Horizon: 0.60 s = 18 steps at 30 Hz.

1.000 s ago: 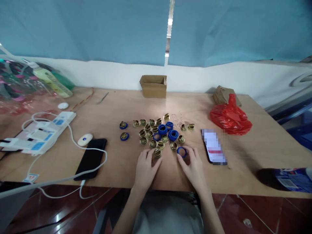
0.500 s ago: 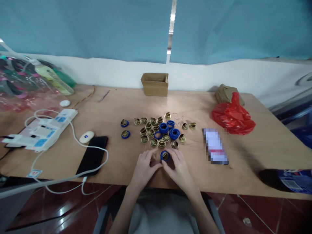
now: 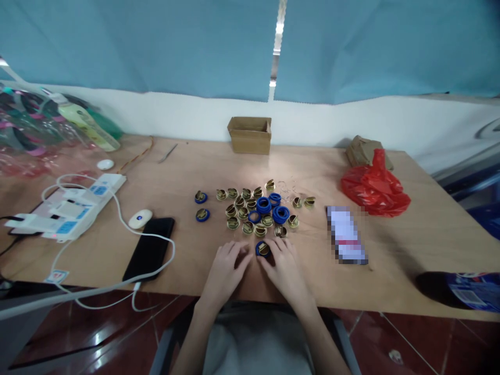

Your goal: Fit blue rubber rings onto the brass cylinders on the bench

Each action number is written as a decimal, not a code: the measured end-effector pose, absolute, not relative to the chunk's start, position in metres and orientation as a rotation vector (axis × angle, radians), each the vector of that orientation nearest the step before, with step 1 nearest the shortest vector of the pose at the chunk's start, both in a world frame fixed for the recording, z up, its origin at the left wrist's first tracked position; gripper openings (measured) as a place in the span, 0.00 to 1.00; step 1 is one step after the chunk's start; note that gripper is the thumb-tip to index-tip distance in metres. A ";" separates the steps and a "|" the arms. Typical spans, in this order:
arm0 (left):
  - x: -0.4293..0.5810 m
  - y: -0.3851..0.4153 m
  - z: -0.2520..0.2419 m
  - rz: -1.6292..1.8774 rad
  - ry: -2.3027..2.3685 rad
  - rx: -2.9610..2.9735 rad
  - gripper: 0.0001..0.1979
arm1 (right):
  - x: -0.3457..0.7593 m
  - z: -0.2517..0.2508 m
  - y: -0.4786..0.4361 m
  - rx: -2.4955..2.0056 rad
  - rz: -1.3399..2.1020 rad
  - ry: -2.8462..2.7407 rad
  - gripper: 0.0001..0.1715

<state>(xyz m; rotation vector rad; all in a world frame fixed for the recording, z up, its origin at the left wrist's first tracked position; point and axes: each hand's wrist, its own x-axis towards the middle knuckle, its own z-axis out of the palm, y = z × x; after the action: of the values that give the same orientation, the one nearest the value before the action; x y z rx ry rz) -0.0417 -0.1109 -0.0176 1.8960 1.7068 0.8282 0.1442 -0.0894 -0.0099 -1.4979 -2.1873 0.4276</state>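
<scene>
Near the front edge of the table, my right hand (image 3: 286, 266) grips a round brass-coloured cap with a blue ring (image 3: 263, 249) between thumb and fingers. My left hand (image 3: 227, 268) rests on the wood just left of it, thumb and fingers apart, holding nothing. Beyond both hands lies a cluster of brass-coloured caps (image 3: 248, 227), each with a raised ridge across its top. Several blue rings (image 3: 280, 214) lie among them, some stacked. Two caps seated in blue rings (image 3: 202, 214) sit apart on the left.
An open cardboard box (image 3: 250, 141) stands at the back. To the right are a lit phone (image 3: 346, 234), a red plastic bag (image 3: 375, 187) and a dark bottle (image 3: 461, 290). On the left lie a black phone (image 3: 150, 247), a white power strip (image 3: 86, 208) and looping cables.
My left hand has drawn away leftward from the ringed cap, its fingers spreading. My right hand still grips the cap, which has tilted and shifted slightly left.
</scene>
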 end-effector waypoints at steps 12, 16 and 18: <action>-0.014 -0.110 0.001 1.041 1.355 1.229 0.18 | 0.154 0.006 -0.100 -1.132 0.553 -1.927 0.23; -0.010 -0.113 0.016 1.140 1.303 1.162 0.17 | 0.158 0.028 -0.108 -1.087 0.769 -1.818 0.28; -0.010 -0.115 0.022 1.163 1.312 1.190 0.16 | 0.163 0.033 -0.109 -1.071 0.910 -1.703 0.28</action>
<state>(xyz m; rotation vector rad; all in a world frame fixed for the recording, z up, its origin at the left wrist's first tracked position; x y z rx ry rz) -0.0105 -0.1153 0.0220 1.1904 1.3119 1.1633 0.1627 -0.1086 0.0334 -1.0708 -1.7031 0.9098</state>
